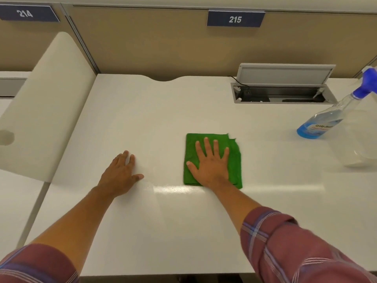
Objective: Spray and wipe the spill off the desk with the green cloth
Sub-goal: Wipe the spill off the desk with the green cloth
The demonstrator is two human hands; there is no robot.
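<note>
A folded green cloth (234, 152) lies flat on the white desk (163, 111), right of centre. My right hand (212, 162) presses on it, palm down, fingers spread. My left hand (120, 172) rests flat on the bare desk to the cloth's left, holding nothing. A wet sheen with fine droplets (175, 189) shows on the desk just in front of the cloth. A clear spray bottle (324, 121) with blue liquid and a blue trigger head stands at the right, away from both hands.
An open cable hatch (283, 92) with a raised lid is set into the desk at the back right. A cream divider panel (47, 103) bounds the desk on the left. Beige partition walls with signs 214 and 215 stand behind.
</note>
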